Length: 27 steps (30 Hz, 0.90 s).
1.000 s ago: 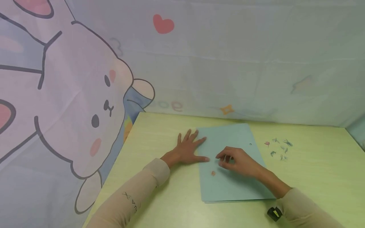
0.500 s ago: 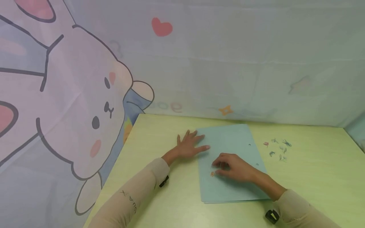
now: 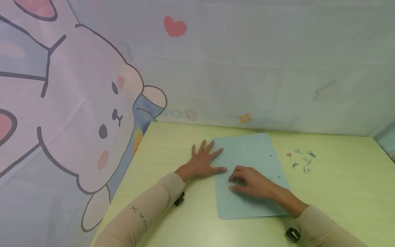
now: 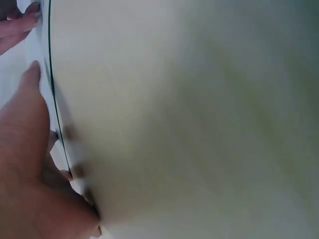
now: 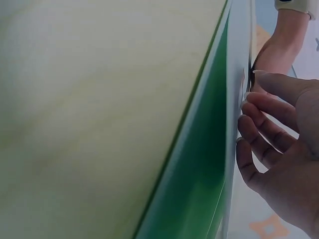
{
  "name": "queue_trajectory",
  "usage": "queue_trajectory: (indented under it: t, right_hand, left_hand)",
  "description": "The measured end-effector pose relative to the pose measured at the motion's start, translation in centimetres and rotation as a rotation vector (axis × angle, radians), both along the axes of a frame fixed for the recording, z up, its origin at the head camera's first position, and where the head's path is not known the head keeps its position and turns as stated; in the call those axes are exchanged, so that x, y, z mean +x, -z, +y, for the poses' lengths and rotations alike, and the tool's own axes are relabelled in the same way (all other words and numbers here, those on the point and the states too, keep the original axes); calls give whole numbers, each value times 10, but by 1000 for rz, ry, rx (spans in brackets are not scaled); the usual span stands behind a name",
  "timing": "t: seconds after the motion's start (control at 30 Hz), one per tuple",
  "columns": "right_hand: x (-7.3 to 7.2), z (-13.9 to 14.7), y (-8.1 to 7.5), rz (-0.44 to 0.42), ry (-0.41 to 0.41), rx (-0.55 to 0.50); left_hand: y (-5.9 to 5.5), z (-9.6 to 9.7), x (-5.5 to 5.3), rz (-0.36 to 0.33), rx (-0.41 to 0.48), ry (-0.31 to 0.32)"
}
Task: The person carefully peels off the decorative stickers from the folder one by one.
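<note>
A light blue folder-like booklet lies flat on the table, two small round marks near its right edge. In the head view my left hand rests with spread fingers across its left edge. My right hand is over the cover, fingers loosely bent. Its thumb tip is at a small orange sticker-like piece, partly covered by the thumb. The right wrist view shows that hand with fingertips at the cover; whether they pinch anything is not visible. Beneath the cover there, a green layer shows.
Several small flat cut-outs, bluish with one red, lie scattered on the pale yellow-green table right of the booklet. Behind the table hangs a printed cloth with a cartoon bunny.
My right hand has moved slightly down and left, its thumb now reaching the orange piece. The left thumb lifted toward the index finger, then came back down; that hand otherwise stayed put.
</note>
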State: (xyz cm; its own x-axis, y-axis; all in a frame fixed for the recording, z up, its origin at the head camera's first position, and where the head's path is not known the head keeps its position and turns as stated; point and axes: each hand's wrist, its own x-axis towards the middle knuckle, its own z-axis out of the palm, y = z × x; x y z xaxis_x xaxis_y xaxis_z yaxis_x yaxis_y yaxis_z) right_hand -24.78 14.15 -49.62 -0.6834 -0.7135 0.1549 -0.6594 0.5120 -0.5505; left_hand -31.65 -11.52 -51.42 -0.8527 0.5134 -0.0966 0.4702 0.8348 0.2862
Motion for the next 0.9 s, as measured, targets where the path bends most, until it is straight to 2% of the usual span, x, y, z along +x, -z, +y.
queue_trajectory:
  t: [0.27, 0.57, 0.9]
  right_hand:
    - [5, -3, 3, 73, 0, 49]
    - [12, -7, 3, 131, 10, 70]
    - [14, -9, 3, 107, 5, 63]
  left_hand:
    - [-2, 1, 3, 18, -23, 7]
    - [-2, 2, 1, 21, -51, 3]
    - [-5, 2, 4, 7, -44, 8]
